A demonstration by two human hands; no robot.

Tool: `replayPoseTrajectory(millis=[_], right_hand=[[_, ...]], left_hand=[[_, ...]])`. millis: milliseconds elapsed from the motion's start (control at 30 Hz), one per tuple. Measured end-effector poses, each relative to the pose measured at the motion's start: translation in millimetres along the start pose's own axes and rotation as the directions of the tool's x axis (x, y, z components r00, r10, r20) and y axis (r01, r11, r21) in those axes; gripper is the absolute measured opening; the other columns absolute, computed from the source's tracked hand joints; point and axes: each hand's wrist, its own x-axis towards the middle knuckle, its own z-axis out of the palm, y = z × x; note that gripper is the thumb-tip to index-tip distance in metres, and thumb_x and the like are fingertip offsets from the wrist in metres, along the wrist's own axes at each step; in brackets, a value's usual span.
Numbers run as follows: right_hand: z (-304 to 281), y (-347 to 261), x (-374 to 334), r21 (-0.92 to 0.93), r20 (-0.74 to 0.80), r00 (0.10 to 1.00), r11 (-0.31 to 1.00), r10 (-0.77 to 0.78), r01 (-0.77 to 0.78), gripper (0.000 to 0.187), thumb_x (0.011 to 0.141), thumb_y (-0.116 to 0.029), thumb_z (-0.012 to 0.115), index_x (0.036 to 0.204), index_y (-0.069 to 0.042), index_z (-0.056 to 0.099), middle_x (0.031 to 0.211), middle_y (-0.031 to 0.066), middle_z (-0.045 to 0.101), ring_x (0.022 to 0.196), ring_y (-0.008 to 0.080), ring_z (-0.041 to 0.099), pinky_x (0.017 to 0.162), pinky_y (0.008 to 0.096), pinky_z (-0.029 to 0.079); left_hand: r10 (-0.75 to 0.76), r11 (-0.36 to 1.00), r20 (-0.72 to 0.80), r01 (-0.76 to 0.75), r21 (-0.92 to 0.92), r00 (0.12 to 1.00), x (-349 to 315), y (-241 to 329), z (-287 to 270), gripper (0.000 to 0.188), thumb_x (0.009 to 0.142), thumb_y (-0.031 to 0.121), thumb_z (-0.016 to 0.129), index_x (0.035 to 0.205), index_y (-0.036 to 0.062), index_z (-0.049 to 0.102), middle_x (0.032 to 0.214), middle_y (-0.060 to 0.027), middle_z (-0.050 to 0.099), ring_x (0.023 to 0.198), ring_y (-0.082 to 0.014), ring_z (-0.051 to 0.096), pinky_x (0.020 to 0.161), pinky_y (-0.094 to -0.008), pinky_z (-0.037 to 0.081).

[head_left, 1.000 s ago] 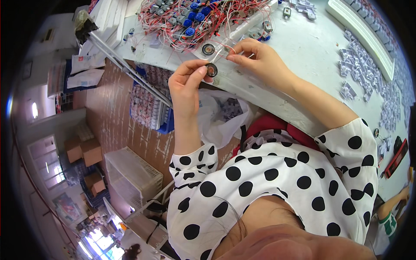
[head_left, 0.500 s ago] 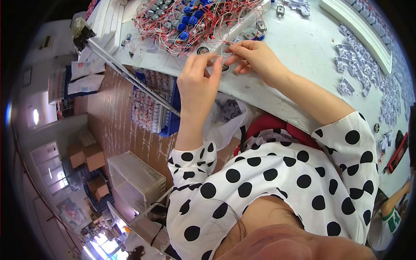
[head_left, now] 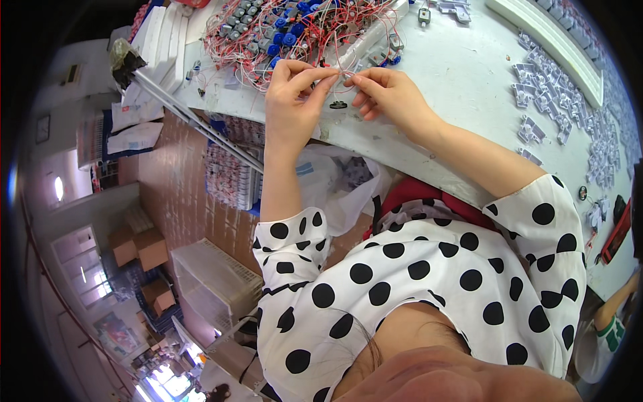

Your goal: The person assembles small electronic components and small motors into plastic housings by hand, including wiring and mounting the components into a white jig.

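My left hand (head_left: 293,97) is closed in a pinch at the table's near edge, gripping a thin wire (head_left: 341,63) between thumb and forefinger. Just to its right, my right hand (head_left: 394,97) also pinches a fine wire, its other fingers curled. The fingertips of both hands are close together but apart. A small round black part (head_left: 338,105) shows below the fingertips; whether it hangs from a wire or rests on the table I cannot tell. Beyond the hands lies a tangled heap of red and white wires (head_left: 231,59) with grey and blue small motor-like parts (head_left: 289,40).
Light grey plastic housings (head_left: 546,94) cover the right of the white table (head_left: 462,114), beside a long white trough (head_left: 556,50). A metal bar (head_left: 194,120) slants past the table's left. Below are a white bag (head_left: 328,184) and a plastic crate (head_left: 214,278). Another person's arm (head_left: 616,301) shows far right.
My left hand has shifted slightly left and up, its fingertips now pinched around a wire. My right hand has moved little. The round black part has moved slightly left.
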Motion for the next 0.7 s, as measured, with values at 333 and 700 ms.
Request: replayPoseTrajectory(millis=[333,700], right_hand=[[9.0,0.7,-2.5,-0.007,-0.121,0.986,0.993,-0.118,0.118,0.029,0.097,-0.023,0.069,0.112,0.001,0.068,0.082,0.0044,0.067,0.068,0.0096,0.064,0.061,0.0255,0.057],[20.0,5.0,3.3,-0.090,0.027,0.982,0.978,-0.188,0.190,0.026,0.092,-0.022,0.074,0.111,-0.005,0.071,0.078,0.0018,0.066,0.069,0.0079,0.061,0.060,0.0240,0.050]], left_hand=[[0.028,0.995,0.094,-0.036,0.091,0.995,-1.4,2.1,-25.5,0.016,0.086,0.001,0.075,0.102,0.0057,0.078,0.102,-0.0063,0.061,0.088,-0.0155,0.064,0.075,-0.0287,0.054],[0.027,0.979,-0.092,-0.045,-0.197,0.995,-3.1,-22.5,-32.6,0.013,0.088,0.001,0.075,0.101,0.0015,0.076,0.102,-0.0047,0.064,0.079,-0.0091,0.059,0.068,-0.0231,0.048]])
